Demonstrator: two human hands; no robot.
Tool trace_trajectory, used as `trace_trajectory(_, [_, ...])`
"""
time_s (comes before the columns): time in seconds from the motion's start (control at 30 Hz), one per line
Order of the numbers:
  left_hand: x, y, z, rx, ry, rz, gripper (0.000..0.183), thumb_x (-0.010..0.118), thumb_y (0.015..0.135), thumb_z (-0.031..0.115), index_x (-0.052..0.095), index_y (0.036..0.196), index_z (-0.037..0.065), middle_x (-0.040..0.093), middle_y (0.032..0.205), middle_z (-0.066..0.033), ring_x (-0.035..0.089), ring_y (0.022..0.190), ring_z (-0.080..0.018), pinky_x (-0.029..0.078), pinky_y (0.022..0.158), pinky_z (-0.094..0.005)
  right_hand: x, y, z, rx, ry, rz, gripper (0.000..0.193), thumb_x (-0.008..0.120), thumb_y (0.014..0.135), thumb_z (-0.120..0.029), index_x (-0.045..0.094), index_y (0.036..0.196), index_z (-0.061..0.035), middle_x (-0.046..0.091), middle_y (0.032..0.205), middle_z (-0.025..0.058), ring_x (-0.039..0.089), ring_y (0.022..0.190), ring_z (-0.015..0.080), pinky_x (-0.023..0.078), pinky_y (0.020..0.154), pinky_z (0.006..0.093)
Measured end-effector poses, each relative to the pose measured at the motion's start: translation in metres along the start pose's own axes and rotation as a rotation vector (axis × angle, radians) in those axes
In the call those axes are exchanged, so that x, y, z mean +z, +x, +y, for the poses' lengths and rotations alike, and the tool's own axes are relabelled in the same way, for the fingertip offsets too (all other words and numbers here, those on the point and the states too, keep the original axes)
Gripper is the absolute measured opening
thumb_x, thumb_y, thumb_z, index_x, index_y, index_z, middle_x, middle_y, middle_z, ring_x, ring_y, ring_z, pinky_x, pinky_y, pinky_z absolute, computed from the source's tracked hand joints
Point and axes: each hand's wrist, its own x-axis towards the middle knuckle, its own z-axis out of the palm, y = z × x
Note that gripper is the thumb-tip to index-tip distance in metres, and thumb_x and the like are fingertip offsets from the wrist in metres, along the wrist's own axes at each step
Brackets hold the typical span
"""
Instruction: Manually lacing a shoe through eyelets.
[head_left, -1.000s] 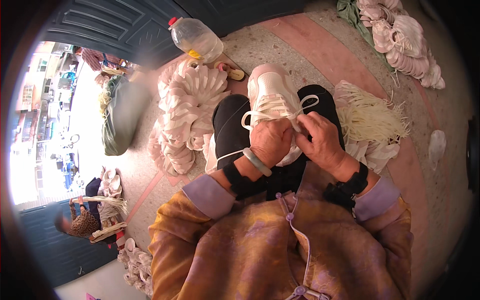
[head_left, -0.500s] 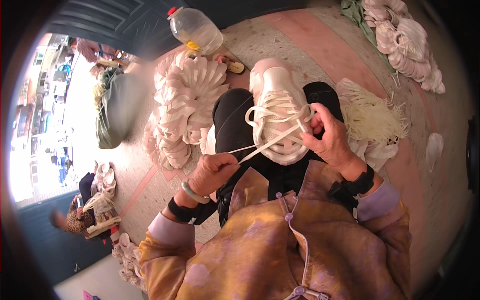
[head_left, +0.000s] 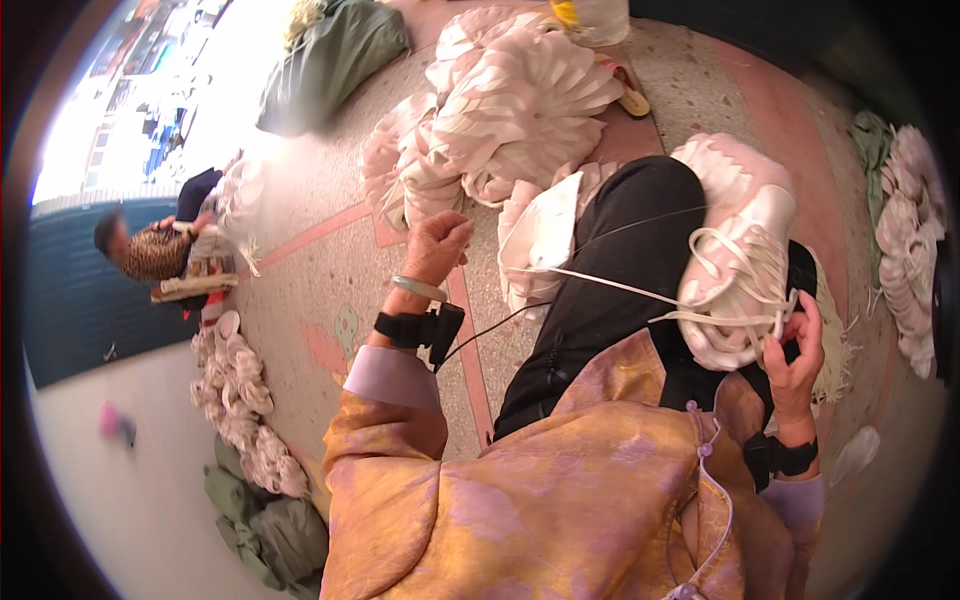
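Head view shows the left hand (head_left: 437, 246) stretched out to the left, fingers closed on the end of a thin white lace (head_left: 600, 281) pulled taut across the black-trousered knee (head_left: 620, 270). Its other end runs to a white canvas shoe (head_left: 745, 265) resting on that knee, where the right hand (head_left: 795, 345) pinches the lacing. A heap of white shoe uppers (head_left: 510, 110) lies on the speckled floor (head_left: 330, 270) beyond.

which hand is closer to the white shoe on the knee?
Right. The right hand touches the white shoe at its lace end. The left hand is out to the left, pulling the lace taut, well away from the shoe.
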Motion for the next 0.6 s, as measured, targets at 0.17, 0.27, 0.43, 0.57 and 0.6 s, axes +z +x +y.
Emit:
trace_trajectory(0.17, [0.023,0.022,-0.092,-0.262,0.251,-0.032,0.041,0.063,0.082,0.042,0.064,0.074,0.001,0.057,0.057,-0.0048,0.055,0.05,-0.0144,0.044,0.048,-0.0326,0.002,0.006,-0.002,0.024,-0.067,-0.035,0.063,0.06,0.072,-0.018,0.041,0.128,0.0025,0.048,0.076,0.0033,0.044,0.067,0.0121,0.039,0.063,0.025])
trace_trajectory(0.27, [0.044,0.032,-0.123,-0.486,0.255,-0.048,0.058,0.062,0.077,0.056,0.065,0.077,-0.001,0.061,0.063,-0.0097,0.059,0.053,-0.0193,0.046,0.049,-0.0352,0.003,0.009,-0.002,0.011,-0.111,-0.048,0.064,0.06,0.072,-0.021,0.041,0.128,0.003,0.05,0.077,0.0039,0.045,0.068,0.0128,0.04,0.064,0.0256])
trace_trajectory(0.43, [0.074,0.035,-0.151,-0.785,-0.333,-0.218,0.063,0.066,0.074,0.05,0.058,0.104,-0.005,0.064,0.085,-0.0204,0.064,0.062,-0.0334,0.053,0.05,-0.0446,-0.001,0.014,0.003,-0.006,-0.17,-0.135,0.064,0.056,0.075,-0.027,0.039,0.129,0.0036,0.057,0.086,0.0083,0.051,0.074,0.0161,0.042,0.068,0.0279])
trace_trajectory(0.57, [0.074,0.042,-0.178,-0.833,-0.526,-0.287,0.054,0.065,0.076,0.034,0.052,0.114,-0.003,0.06,0.104,-0.0212,0.063,0.086,-0.0331,0.054,0.07,-0.0482,0.006,0.019,0.003,-0.051,-0.09,-0.101,0.064,0.055,0.077,-0.029,0.039,0.13,0.0037,0.06,0.095,0.0121,0.054,0.082,0.0178,0.044,0.074,0.0283])
trace_trajectory(0.6, [0.07,0.042,-0.184,-0.791,-0.623,-0.255,0.051,0.061,0.075,0.025,0.049,0.116,-0.003,0.058,0.106,-0.0219,0.061,0.091,-0.0355,0.052,0.075,-0.0512,0.005,0.02,0.002,-0.009,-0.075,-0.121,0.063,0.055,0.078,-0.028,0.039,0.13,0.0037,0.06,0.099,0.0134,0.055,0.086,0.018,0.044,0.077,0.0282])
